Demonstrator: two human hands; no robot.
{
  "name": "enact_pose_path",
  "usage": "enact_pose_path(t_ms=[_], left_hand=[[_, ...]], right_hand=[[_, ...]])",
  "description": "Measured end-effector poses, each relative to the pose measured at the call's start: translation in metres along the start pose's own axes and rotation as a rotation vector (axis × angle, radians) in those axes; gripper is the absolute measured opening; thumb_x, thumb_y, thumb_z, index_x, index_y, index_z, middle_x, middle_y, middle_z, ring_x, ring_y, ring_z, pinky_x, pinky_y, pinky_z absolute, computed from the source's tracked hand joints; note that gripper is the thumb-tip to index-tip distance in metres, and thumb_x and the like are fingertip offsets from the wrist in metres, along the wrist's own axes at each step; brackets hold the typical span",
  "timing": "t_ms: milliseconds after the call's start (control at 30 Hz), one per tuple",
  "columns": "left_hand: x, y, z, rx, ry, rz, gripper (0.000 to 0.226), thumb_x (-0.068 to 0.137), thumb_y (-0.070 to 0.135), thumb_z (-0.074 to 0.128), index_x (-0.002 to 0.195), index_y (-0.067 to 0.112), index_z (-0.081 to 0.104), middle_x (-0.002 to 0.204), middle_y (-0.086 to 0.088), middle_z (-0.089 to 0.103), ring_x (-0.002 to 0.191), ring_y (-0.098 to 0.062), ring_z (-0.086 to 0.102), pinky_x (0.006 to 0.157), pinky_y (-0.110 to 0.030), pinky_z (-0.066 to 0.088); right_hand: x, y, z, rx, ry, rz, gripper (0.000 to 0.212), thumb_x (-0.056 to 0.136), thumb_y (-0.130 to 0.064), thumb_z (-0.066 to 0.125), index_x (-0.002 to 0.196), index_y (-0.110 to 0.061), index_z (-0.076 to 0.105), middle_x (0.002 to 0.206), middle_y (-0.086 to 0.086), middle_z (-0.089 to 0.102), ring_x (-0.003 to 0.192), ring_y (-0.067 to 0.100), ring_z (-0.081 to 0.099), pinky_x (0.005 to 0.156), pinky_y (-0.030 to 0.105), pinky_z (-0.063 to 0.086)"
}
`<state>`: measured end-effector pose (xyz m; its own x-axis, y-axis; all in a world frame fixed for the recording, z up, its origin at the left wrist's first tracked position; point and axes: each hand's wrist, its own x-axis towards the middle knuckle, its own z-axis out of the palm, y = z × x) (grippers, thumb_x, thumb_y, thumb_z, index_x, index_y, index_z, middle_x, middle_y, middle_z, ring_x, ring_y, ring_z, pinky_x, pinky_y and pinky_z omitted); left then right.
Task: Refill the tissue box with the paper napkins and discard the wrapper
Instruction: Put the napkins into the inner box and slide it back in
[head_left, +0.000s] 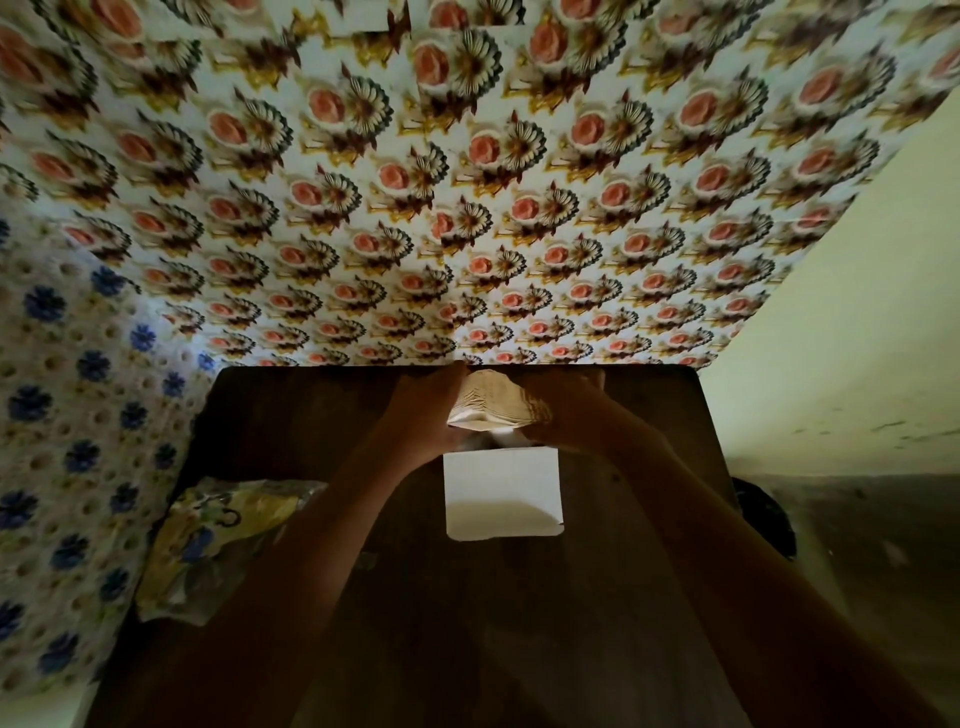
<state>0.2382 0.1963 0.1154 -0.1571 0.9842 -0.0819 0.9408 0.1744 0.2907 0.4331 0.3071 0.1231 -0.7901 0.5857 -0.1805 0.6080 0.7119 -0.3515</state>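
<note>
A thick stack of cream paper napkins (493, 402) is held bent between both hands above the far side of the dark table (291, 415). My left hand (431, 410) grips its left end and my right hand (566, 415) grips its right end. Just below the stack stands the white tissue box (501, 493), its open flap toward me. The crumpled printed wrapper (218, 540) lies on the table's left edge.
A flower-patterned wall rises directly behind the table. A blue-flowered cloth (62, 415) hangs at the left. At the right, a plain pale wall and a dark round object (763, 514) sit beside the table edge.
</note>
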Motion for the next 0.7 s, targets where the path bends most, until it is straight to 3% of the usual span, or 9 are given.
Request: enact_pose_path(t_ms=[67,200,300,433,533,600,700], left_hand=[[0.001,0.001,-0.003,0.07,-0.015,0.039,0.076,0.075,0.039,0.085,0.138,0.018,0.047,0.134,-0.004,0.062,0.124,-0.027,0.059,0.101,-0.048,0.048],[0.004,0.001,-0.011,0.207,-0.09,0.079,0.07,0.078,0.04,0.078,0.14,0.025,0.048,0.136,0.0,0.06,0.129,-0.026,0.056,0.109,-0.05,0.038],[0.003,0.006,-0.015,0.327,-0.135,0.074,0.055,0.082,0.032,0.075,0.133,0.027,0.056,0.127,0.002,0.068,0.125,-0.024,0.06,0.115,-0.056,0.024],[0.005,0.014,-0.007,0.448,-0.159,0.045,0.053,0.079,0.015,0.075,0.128,0.024,0.057,0.119,0.002,0.068,0.121,-0.023,0.061,0.115,-0.058,0.021],[0.008,0.018,-0.007,0.486,-0.132,0.071,0.062,0.077,0.015,0.078,0.134,0.019,0.053,0.125,-0.002,0.067,0.121,-0.027,0.063,0.112,-0.053,0.033],[0.01,0.014,-0.008,0.436,-0.138,0.087,0.06,0.076,0.022,0.081,0.13,0.018,0.056,0.123,-0.003,0.068,0.113,-0.026,0.066,0.098,-0.041,0.049],[0.011,0.008,-0.014,0.299,-0.218,0.07,0.047,0.078,0.024,0.077,0.121,0.019,0.061,0.112,-0.001,0.071,0.096,-0.021,0.07,0.079,-0.032,0.057]], right_hand=[[0.001,-0.005,-0.004,-0.053,0.003,-0.034,0.088,0.081,-0.041,0.079,0.154,-0.026,0.032,0.155,0.003,0.04,0.149,0.031,0.029,0.112,0.034,0.026],[0.012,0.0,0.01,-0.18,-0.049,-0.053,0.091,0.076,-0.054,0.076,0.151,-0.025,0.035,0.151,0.004,0.05,0.145,0.033,0.039,0.119,0.054,0.025],[0.018,0.002,0.017,-0.241,-0.116,-0.05,0.082,0.078,-0.043,0.079,0.148,-0.024,0.042,0.149,0.005,0.053,0.143,0.035,0.042,0.117,0.059,0.028],[0.021,-0.004,0.017,-0.32,-0.173,-0.038,0.064,0.08,-0.026,0.081,0.138,-0.019,0.055,0.142,0.008,0.061,0.137,0.032,0.051,0.118,0.053,0.032],[0.022,-0.007,0.018,-0.342,-0.16,-0.013,0.059,0.079,-0.024,0.08,0.134,-0.021,0.059,0.136,0.005,0.065,0.137,0.032,0.051,0.118,0.06,0.026],[0.022,-0.005,0.018,-0.36,-0.149,-0.029,0.054,0.078,-0.025,0.08,0.129,-0.021,0.063,0.131,0.004,0.068,0.135,0.032,0.053,0.117,0.059,0.025],[0.024,-0.003,0.021,-0.362,-0.158,-0.029,0.046,0.08,-0.025,0.079,0.124,-0.022,0.066,0.126,0.002,0.071,0.132,0.03,0.057,0.118,0.06,0.024]])
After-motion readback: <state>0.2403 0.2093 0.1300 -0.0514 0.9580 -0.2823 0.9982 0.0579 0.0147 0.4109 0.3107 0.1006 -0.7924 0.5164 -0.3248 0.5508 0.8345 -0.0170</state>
